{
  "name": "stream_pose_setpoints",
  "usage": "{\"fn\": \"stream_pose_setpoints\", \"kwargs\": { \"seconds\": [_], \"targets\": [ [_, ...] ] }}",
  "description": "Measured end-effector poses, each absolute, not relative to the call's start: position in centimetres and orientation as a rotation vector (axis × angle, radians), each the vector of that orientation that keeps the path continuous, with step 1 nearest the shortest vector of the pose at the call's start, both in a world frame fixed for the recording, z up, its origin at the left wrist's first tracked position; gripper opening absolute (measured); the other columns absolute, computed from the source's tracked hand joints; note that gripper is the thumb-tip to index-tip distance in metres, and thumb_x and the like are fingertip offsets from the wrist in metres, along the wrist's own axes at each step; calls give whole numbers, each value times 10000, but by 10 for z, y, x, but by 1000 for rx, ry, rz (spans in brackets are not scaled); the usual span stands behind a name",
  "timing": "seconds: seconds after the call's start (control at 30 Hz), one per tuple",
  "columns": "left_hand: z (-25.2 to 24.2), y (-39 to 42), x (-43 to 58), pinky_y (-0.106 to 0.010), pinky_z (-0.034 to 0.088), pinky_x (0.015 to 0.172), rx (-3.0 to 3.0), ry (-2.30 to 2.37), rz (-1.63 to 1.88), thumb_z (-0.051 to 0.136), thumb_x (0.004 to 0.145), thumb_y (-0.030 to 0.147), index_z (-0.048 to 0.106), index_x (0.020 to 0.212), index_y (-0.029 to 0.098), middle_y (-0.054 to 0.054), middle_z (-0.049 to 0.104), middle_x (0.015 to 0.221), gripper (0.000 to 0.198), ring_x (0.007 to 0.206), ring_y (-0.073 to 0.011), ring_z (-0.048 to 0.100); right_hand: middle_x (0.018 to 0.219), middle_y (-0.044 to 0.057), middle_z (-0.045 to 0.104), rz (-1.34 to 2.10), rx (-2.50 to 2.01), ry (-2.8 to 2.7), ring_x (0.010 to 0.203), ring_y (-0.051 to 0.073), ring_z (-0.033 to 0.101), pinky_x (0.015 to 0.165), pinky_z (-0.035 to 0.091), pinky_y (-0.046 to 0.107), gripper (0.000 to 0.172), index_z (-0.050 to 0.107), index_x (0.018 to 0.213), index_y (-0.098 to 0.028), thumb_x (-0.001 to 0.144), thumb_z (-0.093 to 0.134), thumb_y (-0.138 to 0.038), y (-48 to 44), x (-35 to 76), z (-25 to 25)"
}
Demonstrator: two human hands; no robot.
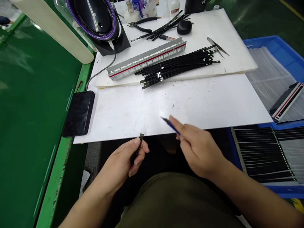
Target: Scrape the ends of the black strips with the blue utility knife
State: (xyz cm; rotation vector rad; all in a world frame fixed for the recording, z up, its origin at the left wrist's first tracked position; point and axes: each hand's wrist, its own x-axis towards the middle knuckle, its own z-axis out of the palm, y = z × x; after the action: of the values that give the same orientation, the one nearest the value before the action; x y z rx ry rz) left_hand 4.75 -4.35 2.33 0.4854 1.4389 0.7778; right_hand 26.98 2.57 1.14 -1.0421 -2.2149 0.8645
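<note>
My left hand [128, 155] is closed on a thin black strip [141, 136], whose end pokes up past the thumb just below the table's front edge; its lower part is hidden in the fingers. In my right hand [197, 145] is a slim blue craft knife [174, 126] with a dark pointed tip, aimed up and left over the table edge. The two hands are apart. Farther off, a bundle of similar black strips [180, 65] lies on a white foam board [234, 50], beside a long grey channel-shaped piece [149, 58] with a red stripe.
A black phone-like block [79, 114] lies at the table's left edge, cabled to a purple-rimmed device [95, 15]. Pliers [142, 24], tweezers [218, 47] and a small black case [184, 27] rest on the foam. Blue bins [282, 52] with strips stand at the right.
</note>
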Motion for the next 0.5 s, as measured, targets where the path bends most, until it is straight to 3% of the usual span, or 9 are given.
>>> {"fn": "stream_pose_setpoints", "kwargs": {
  "seconds": [0.13, 0.23, 0.5],
  "targets": [
    [24, -40, 49, -171, 244, 385, 450, 1398, 795, 550, 923, 514, 682, 837, 165, 46, 419, 555, 383, 418, -56, 287, 949, 61, 683, 403, -1048, -2105, 850, 197, 619, 770, 548, 354, 641, 411, 1544, -167, 916, 381, -39, 57, 284, 9],
    [24, -39, 49, -168, 251, 385, 436, 1388, 806, 561, 917, 516, 691, 831, 163, 44, 422, 559, 386, 416, -52, 292, 916, 64, 667, 153, -1098, -2163, 863, 219, 597, 802, 527, 390, 623, 490, 1496, -160, 893, 392, -40, 83, 288, -4],
    [18, -37, 55, -170, 201, 412, 377, 1272, 829, 574, 922, 455, 646, 792, 162, 50, 385, 564, 328, 441, -53, 258, 1112, 138, 640, 69, -1086, -2175, 1042, 282, 585, 905, 521, 469, 368, 703, 1211, -163, 886, 542, -100, 95, 286, -15]
  ]
}}
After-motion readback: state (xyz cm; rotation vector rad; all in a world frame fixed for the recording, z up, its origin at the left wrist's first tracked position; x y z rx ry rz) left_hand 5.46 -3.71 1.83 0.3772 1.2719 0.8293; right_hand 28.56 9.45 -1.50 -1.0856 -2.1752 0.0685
